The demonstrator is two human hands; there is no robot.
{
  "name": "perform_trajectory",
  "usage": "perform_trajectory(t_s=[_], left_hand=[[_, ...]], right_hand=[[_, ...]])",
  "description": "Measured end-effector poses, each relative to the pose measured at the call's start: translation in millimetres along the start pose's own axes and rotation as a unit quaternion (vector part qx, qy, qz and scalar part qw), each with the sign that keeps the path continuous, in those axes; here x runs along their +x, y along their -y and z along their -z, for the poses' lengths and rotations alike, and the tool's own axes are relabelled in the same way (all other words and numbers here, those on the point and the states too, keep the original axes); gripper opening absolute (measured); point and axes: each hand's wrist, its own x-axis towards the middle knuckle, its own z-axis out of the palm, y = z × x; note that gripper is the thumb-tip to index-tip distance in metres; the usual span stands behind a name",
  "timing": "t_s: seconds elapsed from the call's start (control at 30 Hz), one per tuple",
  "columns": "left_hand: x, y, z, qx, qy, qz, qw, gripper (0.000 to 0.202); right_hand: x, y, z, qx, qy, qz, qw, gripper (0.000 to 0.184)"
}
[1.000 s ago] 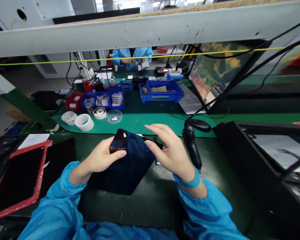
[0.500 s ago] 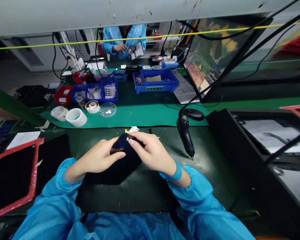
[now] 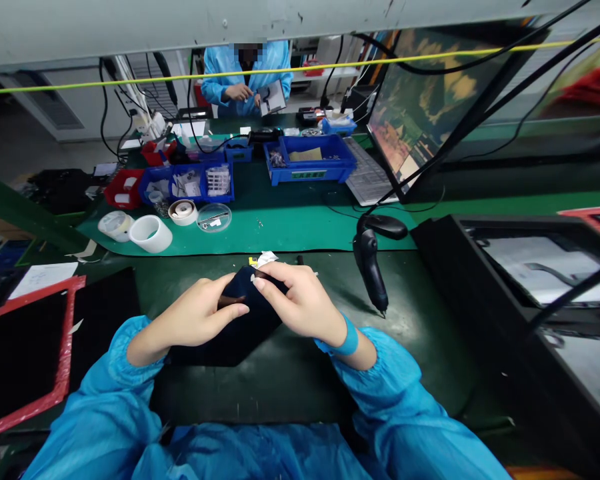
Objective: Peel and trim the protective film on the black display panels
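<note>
A dark glossy screen panel (image 3: 233, 337) is held at a slant over the bench in front of me. My left hand (image 3: 197, 313) is closed on its left edge, with the thumb lying over the glossy face. At the far corner my right hand (image 3: 295, 300) pinches the panel's edge between thumb and index finger. A small pale tab (image 3: 253, 278) shows right by those fingertips. Just beyond the corner lie a crumpled white scrap (image 3: 267, 258) and a small yellow piece. The panel's underside and my curled fingers beneath it are hidden.
A corded electric screwdriver (image 3: 371, 270) hangs to the right. Farther right stands a black case (image 3: 445, 267) of panels; at left lies a red-edged screen (image 3: 27, 357). Tape rolls (image 3: 151, 235) and blue bins (image 3: 310, 175) sit ahead. A person (image 3: 247, 80) works opposite.
Both hands stay almost in place on the panel, with only a slight shift of the right fingertips. The whole view has moved slightly.
</note>
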Motion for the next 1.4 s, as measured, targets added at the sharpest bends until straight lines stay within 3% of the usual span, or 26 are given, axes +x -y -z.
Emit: perform_trajectory(t_s=[0.33, 0.53, 0.67, 0.97, 1.23, 1.4], left_hand=[[-1, -6, -1.5, 0.048, 0.007, 0.007, 0.999, 0.042], [1, -1, 0.3, 0.033, -0.006, 0.015, 0.999, 0.045], [1, 1, -1.2, 0.009, -0.018, 0.01, 1.0, 0.044], [1, -2, -1.2, 0.027, -0.015, 0.017, 0.999, 0.041], [2, 1, -3.9, 0.02, -0.01, 0.018, 1.0, 0.044], [4, 4, -3.0, 0.013, -0.025, 0.011, 1.0, 0.045]], right_hand=[[0, -8, -11, -0.017, -0.017, -0.074, 0.997, 0.036], [3, -9, -1, 0.028, 0.015, -0.005, 0.999, 0.017], [4, -10, 2, 0.028, 0.017, 0.035, 0.999, 0.018], [3, -9, -6, -0.013, -0.015, 0.024, 1.0, 0.021], [4, -13, -9, -0.025, -0.021, -0.032, 0.999, 0.029], [5, -14, -4, 0.046, 0.003, -0.017, 0.999, 0.016]])
